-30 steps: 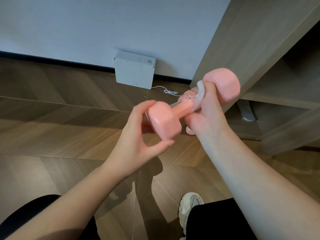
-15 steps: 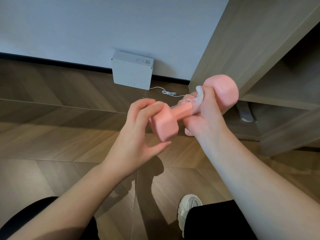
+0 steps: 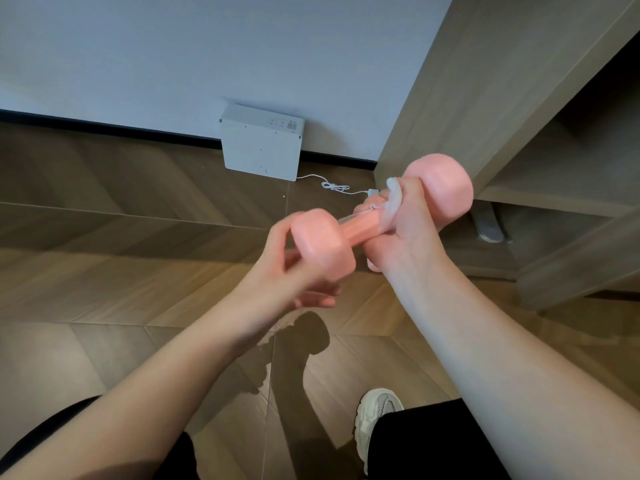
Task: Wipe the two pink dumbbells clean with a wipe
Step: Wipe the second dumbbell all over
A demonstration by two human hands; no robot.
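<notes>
One pink dumbbell (image 3: 360, 227) hangs in the air in front of me, tilted with its far head up to the right. My right hand (image 3: 401, 233) grips the bar through a white wipe (image 3: 394, 199), which bunches out above my fingers. My left hand (image 3: 287, 271) cups the near head (image 3: 322, 244) from below and the left, its fingers blurred by motion. The second dumbbell is out of view.
A white box (image 3: 261, 147) with a thin white cable (image 3: 332, 186) leans against the wall on the wooden floor. A wooden shelf unit (image 3: 519, 140) stands at the right. My white shoe (image 3: 375, 415) and dark trousers show at the bottom.
My left hand has slid round the near head, from fingers over its top to cupping it from below. The dumbbell has turned slightly. My right hand keeps its grip with the wipe.
</notes>
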